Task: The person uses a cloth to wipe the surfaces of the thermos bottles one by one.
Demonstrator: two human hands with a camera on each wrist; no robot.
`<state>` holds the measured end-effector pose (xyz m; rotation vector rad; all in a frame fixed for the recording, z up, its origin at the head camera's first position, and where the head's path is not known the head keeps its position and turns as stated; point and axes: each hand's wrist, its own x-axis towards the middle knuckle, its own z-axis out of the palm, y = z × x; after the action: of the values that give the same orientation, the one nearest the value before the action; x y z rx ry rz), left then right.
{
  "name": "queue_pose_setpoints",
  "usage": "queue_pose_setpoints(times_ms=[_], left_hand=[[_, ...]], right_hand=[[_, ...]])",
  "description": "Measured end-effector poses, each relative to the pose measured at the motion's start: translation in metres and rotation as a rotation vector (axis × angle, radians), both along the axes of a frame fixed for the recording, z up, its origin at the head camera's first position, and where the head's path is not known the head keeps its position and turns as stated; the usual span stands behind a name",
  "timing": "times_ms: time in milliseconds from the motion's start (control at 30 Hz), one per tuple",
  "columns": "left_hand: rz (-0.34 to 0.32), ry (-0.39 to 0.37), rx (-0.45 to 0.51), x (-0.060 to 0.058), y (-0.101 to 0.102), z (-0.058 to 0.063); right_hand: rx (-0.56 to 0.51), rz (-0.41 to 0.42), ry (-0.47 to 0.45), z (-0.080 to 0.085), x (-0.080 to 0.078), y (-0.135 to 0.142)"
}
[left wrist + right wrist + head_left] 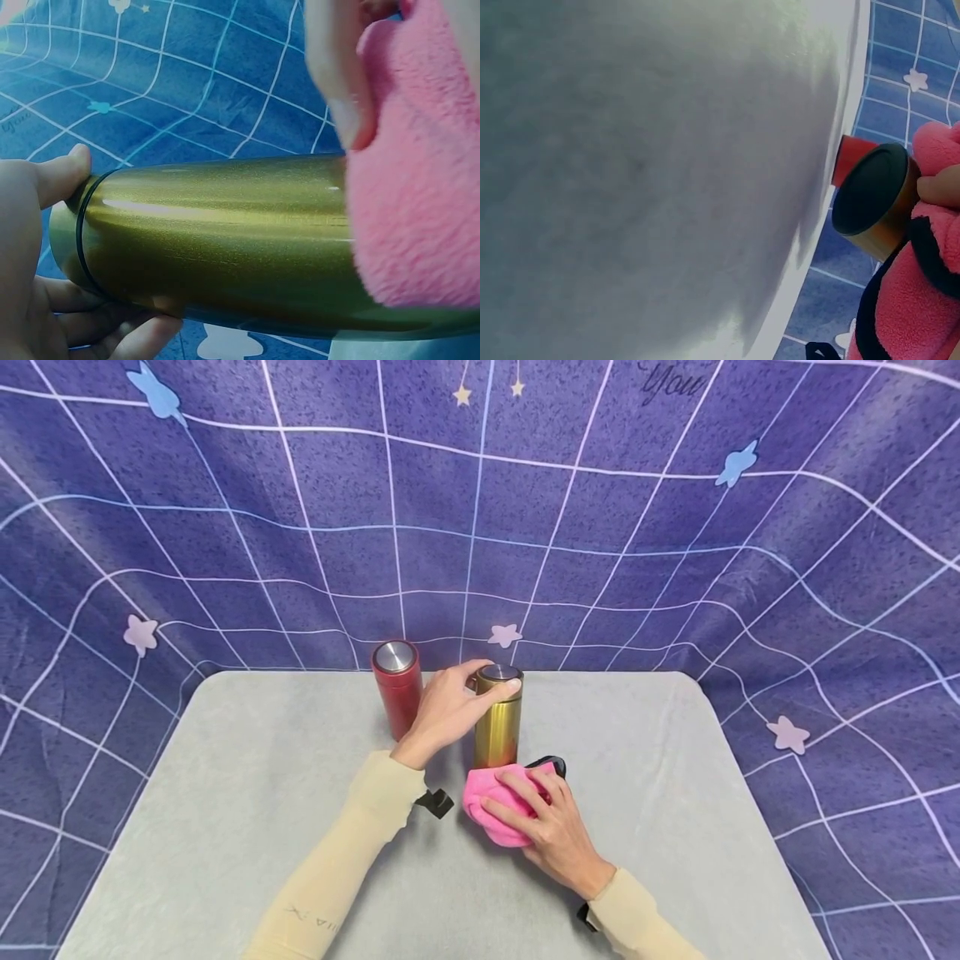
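My left hand point(450, 706) grips a gold metallic thermos point(498, 727) round its upper end, thumb and fingers on opposite sides of the dark-topped lid. In the left wrist view a thin black ring marks the seam below the lid. A fluffy pink cloth point(480, 789) with black trim lies against the thermos's lower part, held by my right hand point(558, 835) with fingers bent over it. The right wrist view shows the thermos's dark round base point(871, 189) tipped up off the table, beside the cloth.
Just left of the gold thermos, a red thermos point(397, 693) with a silver lid stands upright, partly behind my left hand. Under everything is a pale grey tabletop point(637, 827). A purple-blue grid curtain point(435, 560) with star shapes surrounds the table's back and sides.
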<state>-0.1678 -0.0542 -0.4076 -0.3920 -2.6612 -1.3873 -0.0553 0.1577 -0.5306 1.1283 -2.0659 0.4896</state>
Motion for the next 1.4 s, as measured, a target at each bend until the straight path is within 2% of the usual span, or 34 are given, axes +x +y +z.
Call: queue_pose_setpoints(times_ms=[567, 867, 1400], left_hand=[[0.005, 0.063, -0.067, 0.01, 0.003, 0.0], [-0.014, 0.083, -0.09, 0.014, 0.004, 0.001], [-0.03, 0.13, -0.088, 0.014, 0.002, -0.002]], right_hand=[[-0.12, -0.02, 0.056, 0.019, -0.015, -0.009], [-0.145, -0.051, 0.049, 0.032, -0.024, -0.01], [-0.195, -0.082, 0.068, 0.051, -0.036, -0.011]])
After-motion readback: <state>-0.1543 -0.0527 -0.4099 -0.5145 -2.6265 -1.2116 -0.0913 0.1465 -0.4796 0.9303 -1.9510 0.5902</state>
